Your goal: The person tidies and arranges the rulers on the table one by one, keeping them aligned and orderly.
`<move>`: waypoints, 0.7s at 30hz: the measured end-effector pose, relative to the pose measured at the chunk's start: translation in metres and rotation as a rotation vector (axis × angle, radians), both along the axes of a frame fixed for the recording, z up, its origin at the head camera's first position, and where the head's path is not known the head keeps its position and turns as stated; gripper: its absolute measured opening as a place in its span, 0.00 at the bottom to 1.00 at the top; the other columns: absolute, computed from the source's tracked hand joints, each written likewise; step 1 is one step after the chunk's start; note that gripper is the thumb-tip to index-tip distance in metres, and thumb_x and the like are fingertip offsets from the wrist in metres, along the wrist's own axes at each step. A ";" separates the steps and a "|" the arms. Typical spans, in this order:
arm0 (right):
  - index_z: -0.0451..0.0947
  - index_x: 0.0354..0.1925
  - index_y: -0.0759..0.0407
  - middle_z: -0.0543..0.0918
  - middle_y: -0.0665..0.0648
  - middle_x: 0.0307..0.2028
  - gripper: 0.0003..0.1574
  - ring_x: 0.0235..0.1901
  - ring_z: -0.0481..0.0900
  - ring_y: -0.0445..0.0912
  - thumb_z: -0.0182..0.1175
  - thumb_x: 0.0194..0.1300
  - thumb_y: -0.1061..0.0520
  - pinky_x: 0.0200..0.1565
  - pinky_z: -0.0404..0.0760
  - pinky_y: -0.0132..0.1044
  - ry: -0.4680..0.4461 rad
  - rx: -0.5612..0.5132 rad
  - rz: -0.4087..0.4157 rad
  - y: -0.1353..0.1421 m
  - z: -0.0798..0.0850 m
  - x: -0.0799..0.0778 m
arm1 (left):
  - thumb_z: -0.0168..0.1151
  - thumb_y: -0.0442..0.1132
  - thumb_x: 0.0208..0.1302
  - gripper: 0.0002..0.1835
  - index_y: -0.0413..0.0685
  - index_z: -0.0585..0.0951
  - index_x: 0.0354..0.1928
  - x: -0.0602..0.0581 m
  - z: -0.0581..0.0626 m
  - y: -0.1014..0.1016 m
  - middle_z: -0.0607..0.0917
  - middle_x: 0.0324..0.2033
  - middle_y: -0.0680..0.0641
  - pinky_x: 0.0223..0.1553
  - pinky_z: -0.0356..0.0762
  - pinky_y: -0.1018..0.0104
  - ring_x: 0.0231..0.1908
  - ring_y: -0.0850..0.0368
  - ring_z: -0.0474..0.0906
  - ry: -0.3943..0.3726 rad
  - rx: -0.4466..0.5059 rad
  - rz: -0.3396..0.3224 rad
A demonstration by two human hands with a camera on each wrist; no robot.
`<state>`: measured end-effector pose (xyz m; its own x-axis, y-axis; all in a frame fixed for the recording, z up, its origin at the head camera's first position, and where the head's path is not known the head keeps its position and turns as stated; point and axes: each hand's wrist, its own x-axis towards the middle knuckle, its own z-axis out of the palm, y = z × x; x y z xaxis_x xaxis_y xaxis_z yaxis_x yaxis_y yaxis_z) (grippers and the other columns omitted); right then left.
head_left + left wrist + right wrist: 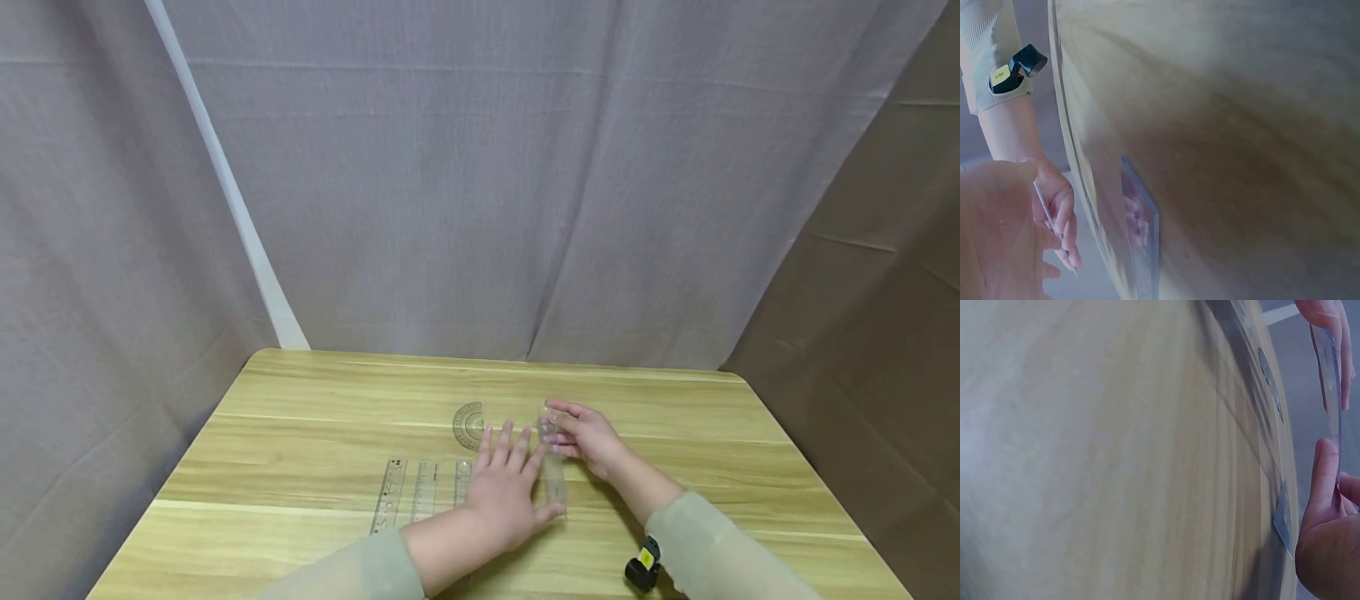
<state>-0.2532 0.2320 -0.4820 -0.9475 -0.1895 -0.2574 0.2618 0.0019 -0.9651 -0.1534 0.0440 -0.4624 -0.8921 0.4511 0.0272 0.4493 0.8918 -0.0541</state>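
Note:
My right hand (592, 437) pinches a clear plastic ruler (555, 479) between thumb and fingers, and the ruler is raised off the table in the right wrist view. Beside it, my left hand (504, 500) spreads its fingers nearly straight, the thumb against the ruler's near end. A clear half-round protractor (461, 425) lies just beyond the left fingertips. Left of that hand, three clear rulers lie side by side: an outer ruler (387, 497), a middle ruler (423, 492) and an inner ruler (462, 483), partly covered by the hand and forearm.
The wood-grain table (315, 417) reaches back to a grey curtain (420, 208). A black wrist camera (642, 568) with a yellow label sits at the right sleeve. In the right wrist view, a clear, pointed flat piece (1283, 519) lies on the table.

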 end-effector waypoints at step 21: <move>0.62 0.71 0.66 0.83 0.59 0.51 0.31 0.38 0.86 0.46 0.54 0.75 0.59 0.40 0.86 0.35 -0.016 0.021 0.066 -0.012 0.001 0.018 | 0.30 0.81 0.61 0.51 0.59 0.54 0.78 0.018 0.000 -0.018 0.49 0.78 0.50 0.72 0.27 0.41 0.77 0.42 0.37 0.005 0.019 -0.015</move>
